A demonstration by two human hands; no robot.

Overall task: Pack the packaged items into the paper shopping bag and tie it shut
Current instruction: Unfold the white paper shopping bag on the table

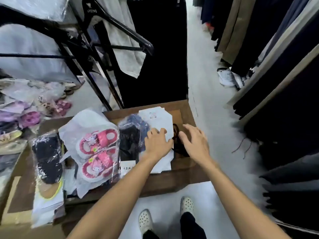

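On the flat white paper shopping bag [158, 120], letters reading "WE" show at its near edge. It lies on a brown wooden table [174, 182]. The left hand [158, 144] presses it, fingers straight; the right hand [194, 141] hovers loose over black cord handles [176, 135]. Bagged pink children's sandals [98, 152] lie just left. A pale floor aisle [207, 100] runs ahead.

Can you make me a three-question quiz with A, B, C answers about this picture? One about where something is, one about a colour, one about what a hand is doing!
1. Where is the packet of slippers? A left of both hands. B between the hands. C on the floor.
2. What colour are the slippers? A green. B pink. C yellow.
3. What is the left hand doing? A resting flat on the white bag. B making a fist. C holding a hanger.

Answers: 1 A, it lies left of both hands. 2 B, they show pink through the plastic. 3 A, its fingers lie spread on the paper.
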